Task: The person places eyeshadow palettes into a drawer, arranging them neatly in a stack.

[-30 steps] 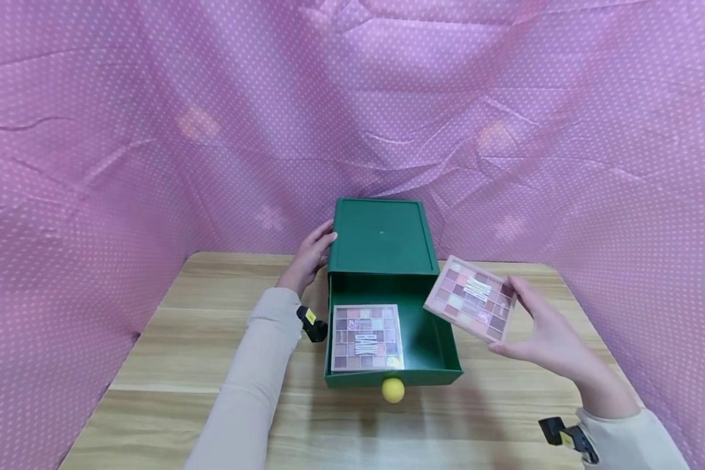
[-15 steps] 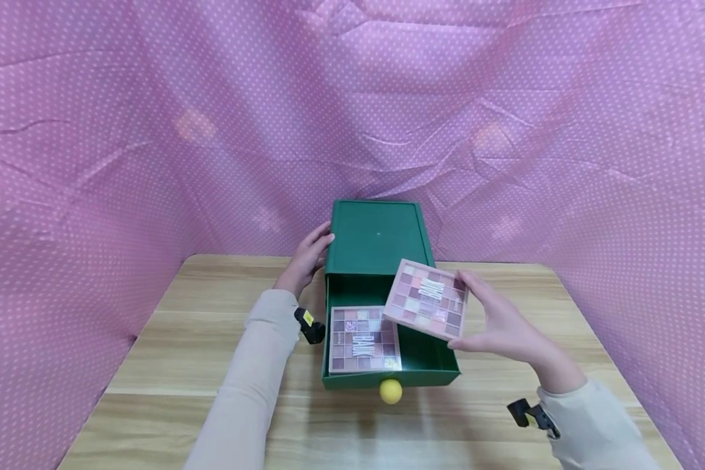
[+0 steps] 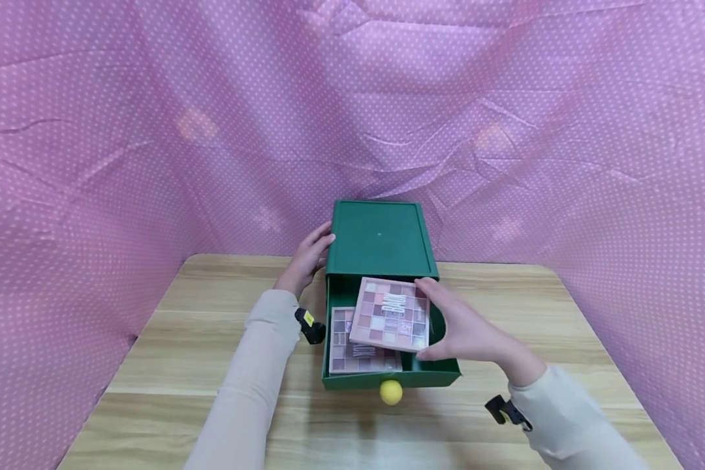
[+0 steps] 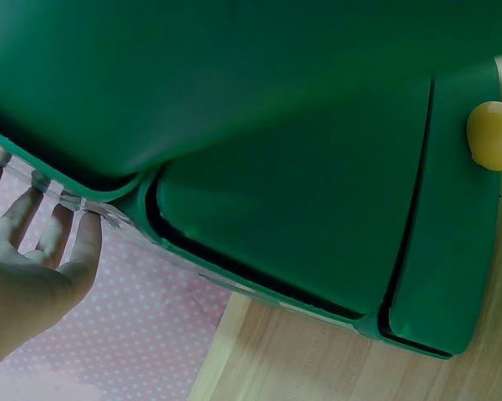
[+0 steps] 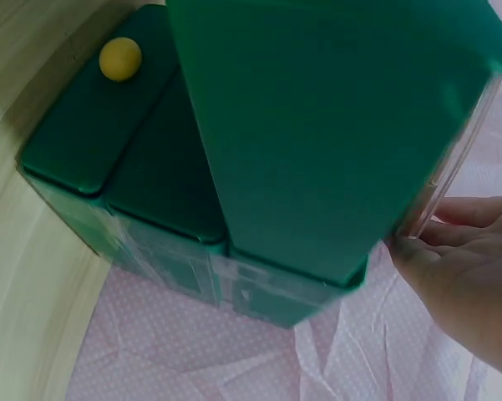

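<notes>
A green drawer cabinet (image 3: 382, 238) has its top drawer (image 3: 435, 378) pulled out. One eyeshadow palette (image 3: 342, 356) lies in the drawer's left part. My right hand (image 3: 464, 333) pinches a second eyeshadow palette (image 3: 388, 314) by its right side, thumb on the near corner and fingers on the far one. This palette is slightly turned and overlaps the first one in the head view. In the right wrist view, the drawer hides most of the held palette (image 5: 451, 163). My left hand (image 3: 305, 261) rests against the cabinet's left side, its spread fingertips touching the wall in the left wrist view.
A yellow ball knob (image 3: 391, 392) sticks out from the drawer front. Closed drawers sit below, one with its own yellow knob (image 4: 492, 136). The cabinet stands on a wooden table (image 3: 211, 365); pink dotted cloth (image 3: 258, 130) encloses the back and sides.
My right hand has carried the palette leftward, from beside the drawer to over it and the palette inside. The left hand has stayed at the cabinet's side.
</notes>
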